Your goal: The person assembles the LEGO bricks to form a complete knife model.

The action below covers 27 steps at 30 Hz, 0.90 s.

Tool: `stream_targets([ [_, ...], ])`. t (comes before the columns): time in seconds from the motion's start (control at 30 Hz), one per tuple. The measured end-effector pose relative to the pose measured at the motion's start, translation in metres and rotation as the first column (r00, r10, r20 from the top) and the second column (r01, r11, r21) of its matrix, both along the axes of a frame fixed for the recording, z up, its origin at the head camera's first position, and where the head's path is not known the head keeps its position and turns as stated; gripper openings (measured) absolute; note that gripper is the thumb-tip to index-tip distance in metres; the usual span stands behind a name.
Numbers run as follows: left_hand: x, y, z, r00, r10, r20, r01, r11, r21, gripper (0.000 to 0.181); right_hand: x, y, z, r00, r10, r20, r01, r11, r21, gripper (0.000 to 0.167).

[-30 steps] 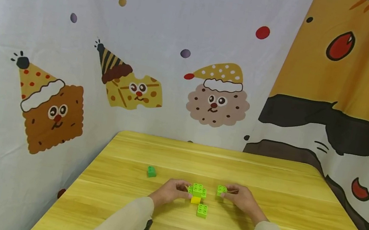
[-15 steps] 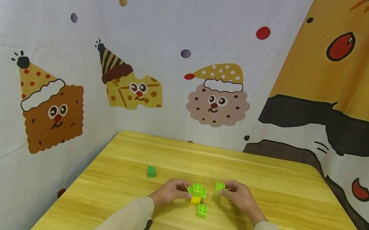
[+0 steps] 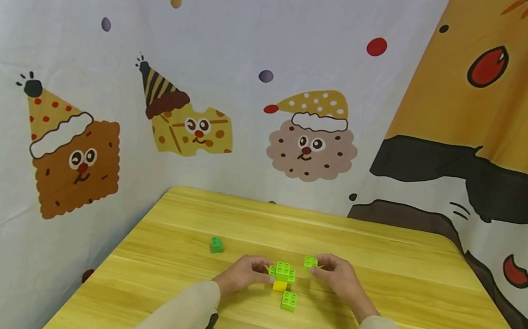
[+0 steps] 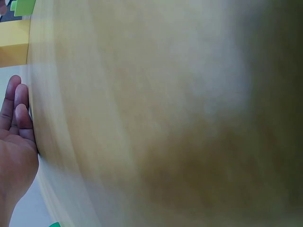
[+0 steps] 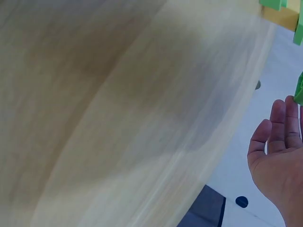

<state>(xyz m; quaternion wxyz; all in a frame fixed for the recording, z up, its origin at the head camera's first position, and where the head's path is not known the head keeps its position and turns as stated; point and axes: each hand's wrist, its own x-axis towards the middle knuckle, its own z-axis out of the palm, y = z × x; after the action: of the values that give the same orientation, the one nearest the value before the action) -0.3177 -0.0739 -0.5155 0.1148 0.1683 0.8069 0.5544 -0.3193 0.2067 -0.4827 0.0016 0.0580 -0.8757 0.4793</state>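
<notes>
A small stack of toy building bricks, light green on top of yellow with light-green bricks at its sides, stands on the table. My left hand holds it from the left, thumb in front and a finger behind. Off to the right, my right hand pinches a light-green brick between thumb and fingers, apart from the stack. The right wrist view catches the edge of that held brick at the fingertips. In the left wrist view only part of the left hand shows; its grip lies out of frame.
A loose light-green brick lies just in front of the stack. Farther left sits a darker green brick with a sloped side. The wooden table ends at a printed cloth backdrop.
My right hand has carried its light-green brick leftward and slightly farther back, above and right of the stack in the head view. The left hand and the stack have stayed put.
</notes>
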Motion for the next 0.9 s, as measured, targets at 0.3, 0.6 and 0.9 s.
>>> stream_targets([
  [0.3, 0.001, 0.001, 0.000, 1.000, 0.010, -0.016, -0.010, 1.000, 0.000, 0.037, 0.003, -0.015, 0.007, 0.999, 0.036, -0.032, -0.037, 0.999, -0.028, 0.043],
  [0.6, 0.003, 0.002, 0.003, 1.000, 0.012, -0.008, -0.012, 1.000, 0.014, 0.037, 0.001, -0.026, 0.008, 0.997, 0.051, -0.055, -0.053, 0.998, -0.042, 0.036],
  [0.9, 0.000, 0.001, 0.002, 1.000, 0.000, 0.007, 0.000, 0.999, 0.037, 0.035, 0.004, -0.037, 0.009, 0.996, 0.076, -0.045, -0.079, 0.995, -0.067, 0.035],
])
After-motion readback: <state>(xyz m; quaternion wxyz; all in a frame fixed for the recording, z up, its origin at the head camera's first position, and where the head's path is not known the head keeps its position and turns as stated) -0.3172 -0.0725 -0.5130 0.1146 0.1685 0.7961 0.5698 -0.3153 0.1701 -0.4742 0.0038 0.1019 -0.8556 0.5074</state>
